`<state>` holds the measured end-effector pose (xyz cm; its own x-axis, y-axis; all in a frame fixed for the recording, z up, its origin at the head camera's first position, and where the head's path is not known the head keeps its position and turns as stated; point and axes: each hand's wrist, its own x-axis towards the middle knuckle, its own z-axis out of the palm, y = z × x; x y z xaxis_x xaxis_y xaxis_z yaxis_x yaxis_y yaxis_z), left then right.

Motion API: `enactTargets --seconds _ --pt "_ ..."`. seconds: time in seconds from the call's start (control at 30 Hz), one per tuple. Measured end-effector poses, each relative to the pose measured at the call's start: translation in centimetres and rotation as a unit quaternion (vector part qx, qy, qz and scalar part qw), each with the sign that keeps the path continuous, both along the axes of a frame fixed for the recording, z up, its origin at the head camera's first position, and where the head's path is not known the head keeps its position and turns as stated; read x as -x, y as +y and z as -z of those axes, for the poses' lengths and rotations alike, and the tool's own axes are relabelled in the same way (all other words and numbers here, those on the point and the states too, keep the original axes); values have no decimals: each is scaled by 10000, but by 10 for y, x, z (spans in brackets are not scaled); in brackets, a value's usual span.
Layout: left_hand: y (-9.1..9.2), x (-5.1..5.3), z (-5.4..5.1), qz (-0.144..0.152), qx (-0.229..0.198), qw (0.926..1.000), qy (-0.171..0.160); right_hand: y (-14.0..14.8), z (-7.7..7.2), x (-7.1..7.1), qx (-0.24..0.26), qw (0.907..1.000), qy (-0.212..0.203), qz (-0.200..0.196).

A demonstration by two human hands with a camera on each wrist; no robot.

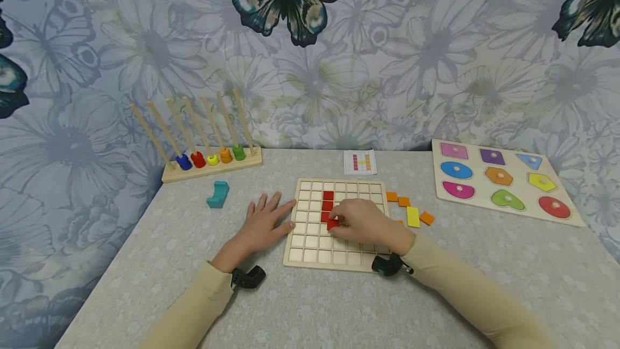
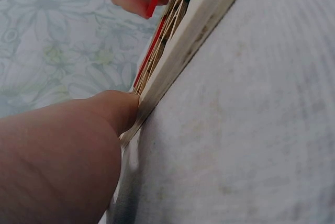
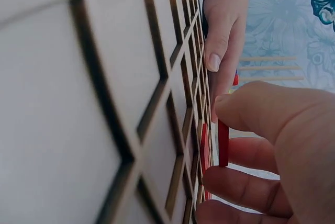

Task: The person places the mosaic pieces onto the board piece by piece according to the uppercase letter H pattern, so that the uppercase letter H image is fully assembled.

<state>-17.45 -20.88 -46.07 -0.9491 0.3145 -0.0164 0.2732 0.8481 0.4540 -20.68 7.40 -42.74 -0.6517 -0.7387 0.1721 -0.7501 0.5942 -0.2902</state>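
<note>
A wooden grid board (image 1: 310,256) lies on the table, with red square tiles (image 1: 328,204) in one column near its upper middle. My right hand (image 1: 365,223) is over the board and pinches a red tile (image 1: 332,224) between thumb and fingers, just below that column. In the right wrist view the pinched tile (image 3: 223,143) stands on edge, close to the grid. My left hand (image 1: 261,228) rests with fingers spread at the board's left edge, thumb and index finger touching the frame. In the left wrist view, part of the left hand (image 2: 112,111) is against the board's side.
Orange tiles (image 1: 404,202) and a yellow tile (image 1: 413,217) lie right of the board. A pattern card (image 1: 360,162) lies behind it. At back left stands a peg rack (image 1: 247,161) with coloured beads; a teal block (image 1: 218,194) is before it. A shape puzzle (image 1: 508,182) lies right.
</note>
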Motion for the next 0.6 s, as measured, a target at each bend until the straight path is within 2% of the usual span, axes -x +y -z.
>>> enactTargets --seconds 0.6 --pt "-1 0 1 -32 11 10000 -1 -14 0 -1 -13 9997 -189 -161"
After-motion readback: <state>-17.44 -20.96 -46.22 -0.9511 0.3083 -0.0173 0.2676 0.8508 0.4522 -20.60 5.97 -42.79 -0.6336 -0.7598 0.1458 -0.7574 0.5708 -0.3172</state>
